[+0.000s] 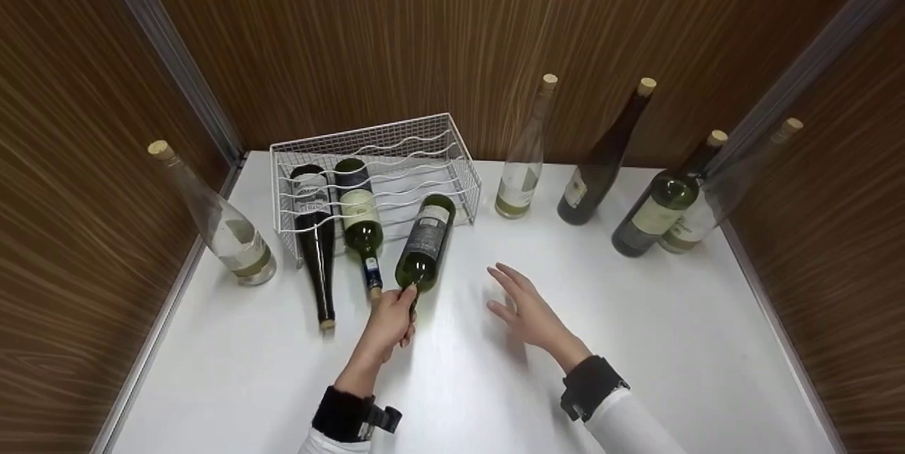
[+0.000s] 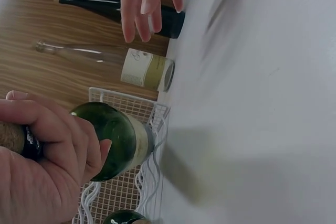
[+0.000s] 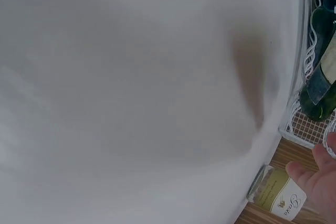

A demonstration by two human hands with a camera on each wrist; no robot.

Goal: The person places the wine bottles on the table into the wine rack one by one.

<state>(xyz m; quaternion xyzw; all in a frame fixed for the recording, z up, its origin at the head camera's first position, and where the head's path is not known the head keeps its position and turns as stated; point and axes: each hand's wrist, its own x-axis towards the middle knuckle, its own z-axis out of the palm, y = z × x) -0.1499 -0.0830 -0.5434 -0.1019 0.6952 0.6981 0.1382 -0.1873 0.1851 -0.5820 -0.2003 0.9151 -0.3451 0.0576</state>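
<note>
My left hand [image 1: 391, 318] grips the neck of a green wine bottle [image 1: 426, 238], whose base points away toward the right part of the white wire rack [image 1: 466, 185]. In the left wrist view the fingers wrap round that neck, and the cork [image 2: 11, 137] shows beside the palm. Two other bottles lie in the rack with their necks toward me: a dark slim bottle [image 1: 316, 242] and a green bottle with a cream label [image 1: 359, 210]. To the right of the held bottle, my right hand [image 1: 530, 312] hovers over the table with fingers spread, holding nothing.
A clear bottle [image 1: 244, 249] stands left of the rack. On the right stand another clear bottle [image 1: 520, 182], a dark brown bottle [image 1: 597, 175], a green bottle [image 1: 654, 213] and a further clear bottle [image 1: 696, 217]. Wood-grain panels [image 1: 353, 37] enclose the white table [image 1: 565, 397].
</note>
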